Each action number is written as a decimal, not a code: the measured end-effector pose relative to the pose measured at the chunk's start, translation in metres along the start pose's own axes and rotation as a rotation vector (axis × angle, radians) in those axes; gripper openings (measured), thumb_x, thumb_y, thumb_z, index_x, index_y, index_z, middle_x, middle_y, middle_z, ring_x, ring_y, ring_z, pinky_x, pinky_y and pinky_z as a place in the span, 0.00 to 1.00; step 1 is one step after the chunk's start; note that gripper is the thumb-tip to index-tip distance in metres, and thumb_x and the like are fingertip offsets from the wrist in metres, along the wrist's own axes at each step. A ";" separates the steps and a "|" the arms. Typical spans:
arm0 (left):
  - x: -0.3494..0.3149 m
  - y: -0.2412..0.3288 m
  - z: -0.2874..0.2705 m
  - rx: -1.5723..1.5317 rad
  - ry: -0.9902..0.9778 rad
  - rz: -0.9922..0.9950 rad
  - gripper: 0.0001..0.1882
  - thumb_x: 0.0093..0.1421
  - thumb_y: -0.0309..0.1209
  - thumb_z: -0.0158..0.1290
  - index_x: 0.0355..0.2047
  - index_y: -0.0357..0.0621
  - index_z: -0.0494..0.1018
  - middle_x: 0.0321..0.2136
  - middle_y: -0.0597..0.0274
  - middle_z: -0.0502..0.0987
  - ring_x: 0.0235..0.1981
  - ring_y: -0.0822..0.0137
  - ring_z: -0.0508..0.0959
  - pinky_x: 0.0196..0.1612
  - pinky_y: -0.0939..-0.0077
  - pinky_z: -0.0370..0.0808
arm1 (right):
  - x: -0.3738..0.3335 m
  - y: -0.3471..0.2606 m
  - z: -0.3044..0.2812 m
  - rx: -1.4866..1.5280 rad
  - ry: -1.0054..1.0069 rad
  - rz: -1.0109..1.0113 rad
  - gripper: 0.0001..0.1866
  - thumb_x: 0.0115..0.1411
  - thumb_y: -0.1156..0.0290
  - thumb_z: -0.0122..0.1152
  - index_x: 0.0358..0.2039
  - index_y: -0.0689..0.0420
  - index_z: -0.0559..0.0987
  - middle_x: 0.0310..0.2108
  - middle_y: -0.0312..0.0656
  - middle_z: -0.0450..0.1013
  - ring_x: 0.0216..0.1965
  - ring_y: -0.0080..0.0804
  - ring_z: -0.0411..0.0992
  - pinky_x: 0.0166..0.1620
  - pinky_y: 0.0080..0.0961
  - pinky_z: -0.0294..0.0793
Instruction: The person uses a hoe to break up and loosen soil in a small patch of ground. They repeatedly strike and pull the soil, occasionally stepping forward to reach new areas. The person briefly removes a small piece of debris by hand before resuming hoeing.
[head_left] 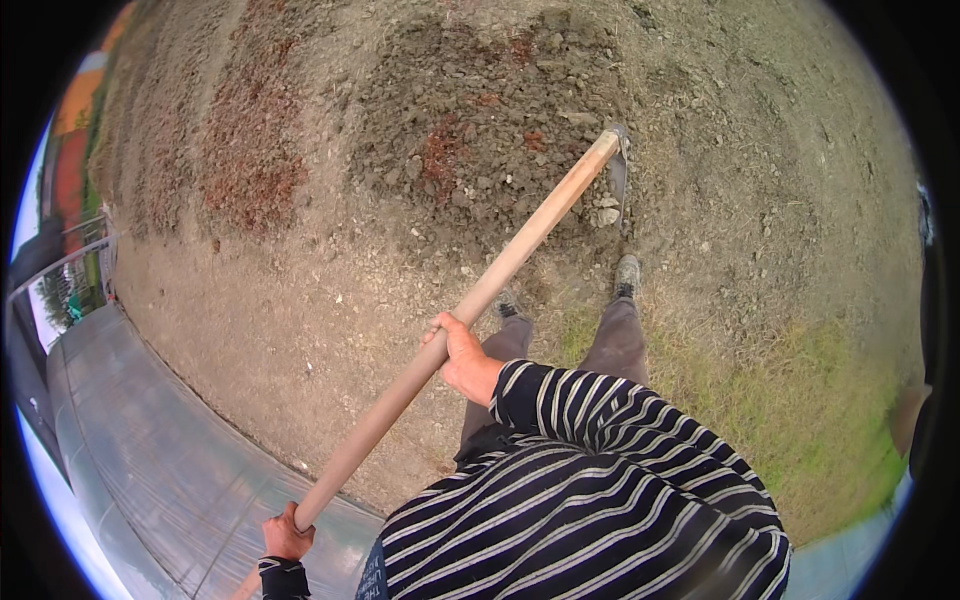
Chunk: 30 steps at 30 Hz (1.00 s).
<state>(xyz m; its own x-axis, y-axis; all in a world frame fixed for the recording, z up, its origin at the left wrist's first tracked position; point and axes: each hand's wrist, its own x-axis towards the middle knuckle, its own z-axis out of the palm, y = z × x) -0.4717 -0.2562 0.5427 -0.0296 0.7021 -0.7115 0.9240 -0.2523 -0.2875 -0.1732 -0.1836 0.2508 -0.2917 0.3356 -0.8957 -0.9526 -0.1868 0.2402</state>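
Note:
A hoe with a long wooden handle (535, 228) slants from the lower left up to the right across the view. My left hand (287, 537) is closed round the handle's near end, at the lower left. Farther along, my right hand (463, 357) grips the handle near its middle, in front of my legs. At the far end the metal blade (620, 185) points down at the edge of a dark patch of broken soil (480, 110). A pale clod (606, 214) lies beside the blade. Whether the blade's edge is in the ground I cannot tell.
My right shoe (627, 274) stands just short of the blade; the left shoe (508, 304) is partly behind the handle. Reddish material (255, 160) covers a strip at left. Translucent sheeting (170, 460) curves along the lower left. Grass (790, 430) grows at right.

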 end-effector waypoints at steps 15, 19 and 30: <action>0.003 0.135 0.156 -0.394 -0.344 -0.239 0.15 0.39 0.36 0.55 0.31 0.52 0.71 0.26 0.51 0.76 0.31 0.48 0.75 0.34 0.60 0.73 | -0.056 -0.088 -0.097 -0.484 0.306 -0.278 0.11 0.45 0.76 0.61 0.28 0.62 0.69 0.19 0.41 0.67 0.20 0.31 0.68 0.26 0.29 0.74; -0.029 0.117 0.131 -0.287 -0.409 -0.286 0.15 0.37 0.39 0.55 0.28 0.50 0.74 0.24 0.51 0.76 0.30 0.51 0.76 0.34 0.62 0.73 | 0.016 -0.045 -0.114 -0.484 0.368 -0.168 0.09 0.45 0.72 0.60 0.24 0.63 0.72 0.19 0.44 0.70 0.18 0.32 0.68 0.23 0.28 0.68; 0.039 0.110 0.172 -0.257 -0.230 -0.005 0.13 0.41 0.37 0.55 0.27 0.50 0.66 0.18 0.52 0.74 0.24 0.51 0.76 0.27 0.58 0.72 | 0.013 -0.094 -0.129 -0.153 0.084 -0.213 0.07 0.45 0.73 0.56 0.22 0.54 0.66 0.17 0.36 0.61 0.18 0.29 0.62 0.27 0.31 0.67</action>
<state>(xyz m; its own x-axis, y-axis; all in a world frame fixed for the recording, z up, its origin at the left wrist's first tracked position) -0.4368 -0.3709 0.3735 -0.0923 0.5270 -0.8449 0.9886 -0.0530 -0.1411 -0.0758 -0.2811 0.1685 -0.0715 0.3060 -0.9494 -0.9658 -0.2591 -0.0108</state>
